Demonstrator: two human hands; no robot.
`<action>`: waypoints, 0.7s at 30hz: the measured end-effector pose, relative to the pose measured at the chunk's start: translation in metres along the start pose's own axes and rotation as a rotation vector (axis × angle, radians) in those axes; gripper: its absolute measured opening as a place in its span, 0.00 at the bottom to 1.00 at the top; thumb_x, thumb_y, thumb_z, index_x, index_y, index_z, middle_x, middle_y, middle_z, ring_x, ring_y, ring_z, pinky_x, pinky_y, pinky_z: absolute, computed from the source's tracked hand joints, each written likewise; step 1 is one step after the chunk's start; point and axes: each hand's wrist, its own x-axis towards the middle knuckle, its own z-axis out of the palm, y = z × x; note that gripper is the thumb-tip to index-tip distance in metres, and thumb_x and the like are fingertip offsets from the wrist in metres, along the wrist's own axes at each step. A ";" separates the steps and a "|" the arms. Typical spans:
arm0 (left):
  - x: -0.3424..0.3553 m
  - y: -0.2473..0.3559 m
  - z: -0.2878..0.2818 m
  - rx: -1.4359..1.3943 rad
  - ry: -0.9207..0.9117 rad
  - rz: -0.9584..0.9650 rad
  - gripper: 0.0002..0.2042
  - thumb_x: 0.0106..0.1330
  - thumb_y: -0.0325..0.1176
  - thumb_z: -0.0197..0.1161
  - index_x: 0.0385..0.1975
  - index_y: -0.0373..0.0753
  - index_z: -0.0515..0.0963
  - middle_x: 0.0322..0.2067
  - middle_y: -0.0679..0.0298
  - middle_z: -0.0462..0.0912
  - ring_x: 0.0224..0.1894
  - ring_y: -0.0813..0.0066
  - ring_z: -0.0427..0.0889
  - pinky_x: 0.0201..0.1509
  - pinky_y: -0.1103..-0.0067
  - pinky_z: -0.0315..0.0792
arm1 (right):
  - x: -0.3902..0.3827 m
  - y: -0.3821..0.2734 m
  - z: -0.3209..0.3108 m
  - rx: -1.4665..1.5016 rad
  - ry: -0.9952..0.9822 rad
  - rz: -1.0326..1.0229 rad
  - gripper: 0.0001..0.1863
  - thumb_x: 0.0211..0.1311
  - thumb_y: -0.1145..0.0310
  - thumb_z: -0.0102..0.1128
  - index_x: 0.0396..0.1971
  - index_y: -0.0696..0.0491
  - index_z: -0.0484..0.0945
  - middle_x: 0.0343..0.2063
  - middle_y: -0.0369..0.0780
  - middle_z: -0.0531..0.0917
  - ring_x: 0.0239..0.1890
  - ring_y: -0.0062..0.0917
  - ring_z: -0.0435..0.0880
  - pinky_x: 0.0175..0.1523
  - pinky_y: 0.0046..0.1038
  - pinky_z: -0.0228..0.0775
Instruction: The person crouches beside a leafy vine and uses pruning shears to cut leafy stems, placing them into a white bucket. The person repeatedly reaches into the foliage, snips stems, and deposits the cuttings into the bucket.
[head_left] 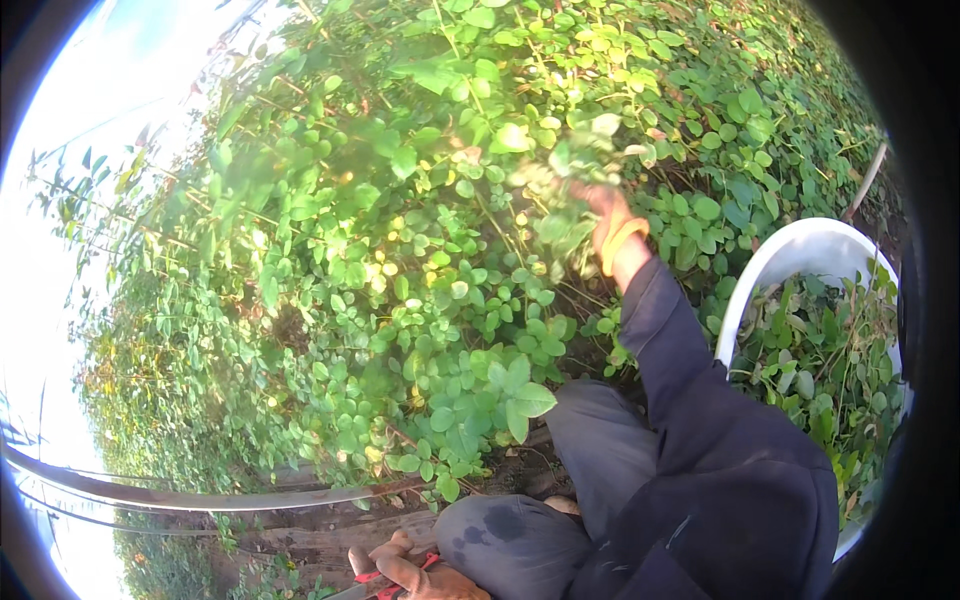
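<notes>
My right hand point(605, 215), with an orange band or glove cuff at the wrist, reaches into the leafy plants ahead. It is closed on a bunch of leafy stems point(578, 165), blurred by motion; the leaves partly hide the fingertips. Low in the view, beside my bent knee, my left hand point(425, 580) is wrapped round red-handled shears point(385, 592). Only part of the handles and a bit of grey metal show; the lower edge cuts off the rest. Dense green plants point(340, 260) fill the space in front of me.
At my right stands a white tub point(742, 300) filled with cut leafy stems point(815, 345). A pale curved pipe or rail point(220, 500) runs low across the left. Under the plants lies brown soil with boards point(310, 545). My bent legs point(510, 540) are close to the foliage.
</notes>
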 end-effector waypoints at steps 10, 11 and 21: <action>-0.016 0.037 0.073 0.221 0.286 0.090 0.29 0.74 0.38 0.59 0.72 0.41 0.60 0.35 0.57 0.83 0.25 0.75 0.77 0.26 0.80 0.70 | 0.095 -0.057 -0.035 -0.698 0.239 -0.503 0.16 0.58 0.60 0.75 0.33 0.60 0.85 0.29 0.48 0.88 0.30 0.35 0.85 0.37 0.36 0.75; -0.016 0.036 0.077 0.253 0.288 0.154 0.29 0.73 0.36 0.61 0.72 0.41 0.61 0.33 0.58 0.82 0.24 0.78 0.76 0.25 0.82 0.69 | 0.108 -0.073 -0.053 -0.876 0.338 -0.528 0.16 0.57 0.60 0.74 0.28 0.60 0.84 0.26 0.49 0.86 0.28 0.40 0.84 0.35 0.39 0.73; -0.009 0.033 0.081 0.292 0.346 0.176 0.25 0.72 0.35 0.60 0.68 0.42 0.66 0.30 0.59 0.81 0.21 0.77 0.74 0.21 0.81 0.67 | 0.148 -0.105 -0.150 -0.079 0.515 -0.391 0.20 0.70 0.59 0.63 0.50 0.61 0.83 0.52 0.47 0.85 0.48 0.36 0.81 0.58 0.37 0.70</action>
